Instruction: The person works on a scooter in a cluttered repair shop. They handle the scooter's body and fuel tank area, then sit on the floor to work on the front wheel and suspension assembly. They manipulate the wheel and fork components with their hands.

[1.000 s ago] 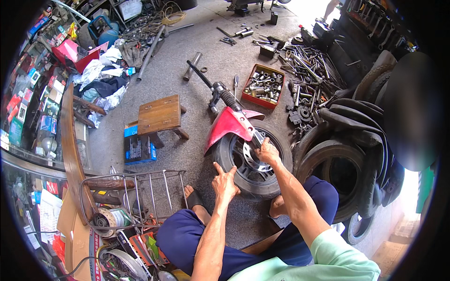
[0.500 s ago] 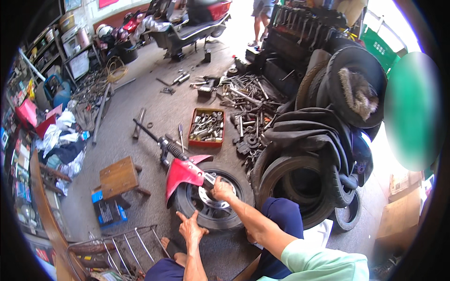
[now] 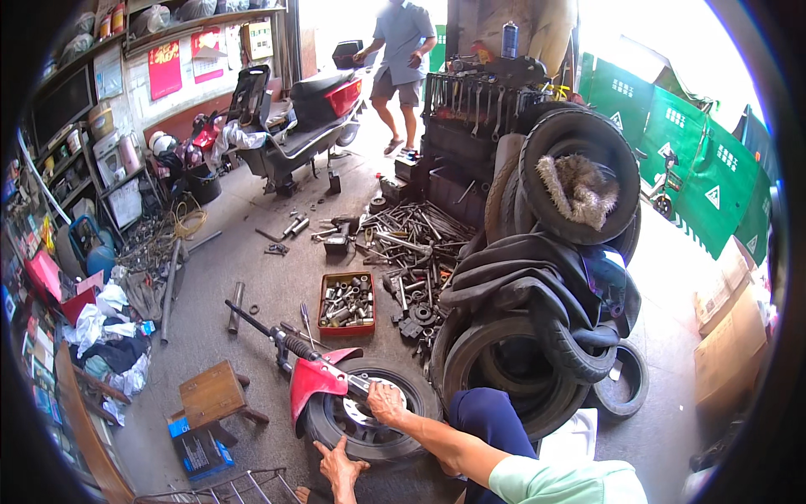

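Note:
A motorcycle front wheel (image 3: 369, 445) with a black tire lies on the floor before me, joined to a fork (image 3: 294, 346) with a red mudguard (image 3: 317, 388). My right hand (image 3: 387, 404) is closed on the lower end of the fork leg (image 3: 358, 385), over the hub and brake disc. My left hand (image 3: 340, 470) is at the tire's near left edge, thumb and index finger stretched apart, nothing held. Whether its fingertips touch the rubber I cannot tell. Beyond the wheel stands a red tray (image 3: 348, 330) of sockets.
Loose tools (image 3: 420, 235) are heaped beside stacked tires (image 3: 520, 353) on the right. A wooden stool (image 3: 211, 395) stands left, a wire rack (image 3: 231, 491) nearer. At the back are a scooter (image 3: 294, 126) and a person (image 3: 403, 67) by the tool rack (image 3: 474, 105).
My view has tilted up, bringing the person at the back and the green barriers into fuller sight. My right hand stays on the fork leg; my left stays beside the tire, fingers apart.

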### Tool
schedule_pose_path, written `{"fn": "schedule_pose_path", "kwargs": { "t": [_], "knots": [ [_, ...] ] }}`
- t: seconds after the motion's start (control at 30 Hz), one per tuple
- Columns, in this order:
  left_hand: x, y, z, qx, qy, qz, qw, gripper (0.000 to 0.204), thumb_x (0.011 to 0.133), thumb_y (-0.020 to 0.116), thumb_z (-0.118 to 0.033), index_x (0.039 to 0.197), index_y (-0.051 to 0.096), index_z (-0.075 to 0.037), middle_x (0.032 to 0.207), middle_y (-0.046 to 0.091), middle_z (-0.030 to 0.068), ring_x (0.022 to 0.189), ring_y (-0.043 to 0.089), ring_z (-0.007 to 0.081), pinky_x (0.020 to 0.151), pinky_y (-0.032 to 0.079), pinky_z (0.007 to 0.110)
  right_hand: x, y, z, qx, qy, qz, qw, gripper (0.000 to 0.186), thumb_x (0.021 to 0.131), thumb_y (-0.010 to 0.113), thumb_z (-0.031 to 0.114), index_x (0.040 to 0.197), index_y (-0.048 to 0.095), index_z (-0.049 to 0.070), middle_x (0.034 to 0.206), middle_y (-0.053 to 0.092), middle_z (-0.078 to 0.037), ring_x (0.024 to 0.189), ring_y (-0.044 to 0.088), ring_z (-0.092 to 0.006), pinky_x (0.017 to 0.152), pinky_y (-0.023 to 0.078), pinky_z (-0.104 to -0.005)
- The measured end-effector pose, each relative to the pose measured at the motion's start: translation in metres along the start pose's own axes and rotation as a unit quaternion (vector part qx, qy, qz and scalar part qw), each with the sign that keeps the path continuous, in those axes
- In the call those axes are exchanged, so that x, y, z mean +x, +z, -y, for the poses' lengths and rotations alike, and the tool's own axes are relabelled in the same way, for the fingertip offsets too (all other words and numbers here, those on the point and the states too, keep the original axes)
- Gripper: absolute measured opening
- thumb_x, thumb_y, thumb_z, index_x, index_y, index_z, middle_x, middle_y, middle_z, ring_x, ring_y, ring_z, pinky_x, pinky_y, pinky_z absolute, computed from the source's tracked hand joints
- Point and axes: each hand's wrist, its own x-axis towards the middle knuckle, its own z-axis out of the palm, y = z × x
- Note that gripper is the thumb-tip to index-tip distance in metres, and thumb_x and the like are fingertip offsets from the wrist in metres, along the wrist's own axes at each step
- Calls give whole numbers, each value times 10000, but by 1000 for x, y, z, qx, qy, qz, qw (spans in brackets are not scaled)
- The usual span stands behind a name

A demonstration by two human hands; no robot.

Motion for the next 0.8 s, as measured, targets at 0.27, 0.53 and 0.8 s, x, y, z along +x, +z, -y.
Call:
{"fn": "schedule_pose_path", "kwargs": {
  "t": [0.27,0.53,0.8],
  "knots": [
    [-8,5,5,14,17,22,1000,867,470,826,-365,1253,486,-214,1349,142,376,1003,539,444,859,458,413,10,-29,2,106,1,91,990,205,726,528,109,830,621,-41,798,635,-210,723,643,-320,609,514,-390],
    [-11,4,-1,-19,-15,20,1000,808,470,823,-367,1209,536,-206,1346,161,374,986,556,429,848,467,404,25,-33,4,59,-55,185,979,173,776,518,148,798,678,86,804,656,-132,771,650,-270,611,521,-385],
    [-4,15,7,-32,28,-29,999,831,429,826,-340,1196,545,-191,1321,195,392,967,555,443,841,462,417,29,-6,-2,56,-66,177,980,168,761,528,148,803,665,59,845,641,-155,780,645,-299,642,520,-409]
  ]
}}
